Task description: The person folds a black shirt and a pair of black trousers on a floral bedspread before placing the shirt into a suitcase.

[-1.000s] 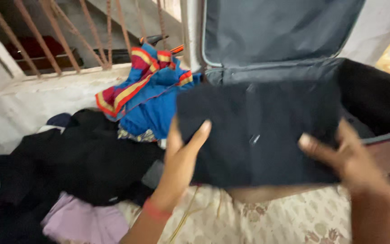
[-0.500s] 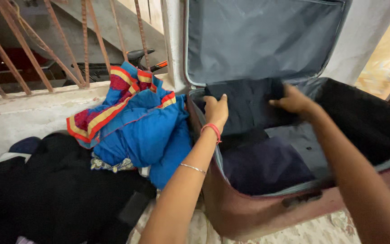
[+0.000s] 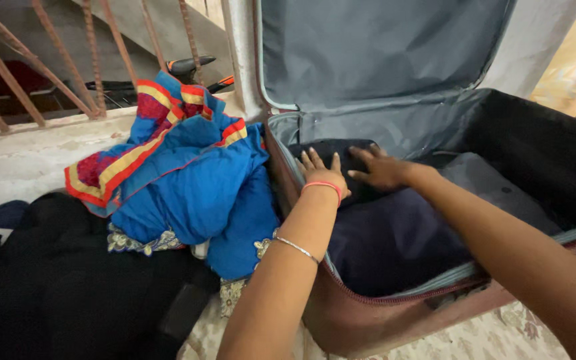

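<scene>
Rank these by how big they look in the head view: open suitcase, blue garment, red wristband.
1. open suitcase
2. blue garment, clearly smaller
3. red wristband on the left hand, by far the smallest

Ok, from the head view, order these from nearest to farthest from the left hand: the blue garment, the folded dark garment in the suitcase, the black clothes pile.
1. Folded dark garment: directly under the left hand, at the back of the suitcase.
2. Blue garment: just outside the suitcase wall, to the left.
3. Black clothes pile: farthest, at lower left.
</scene>
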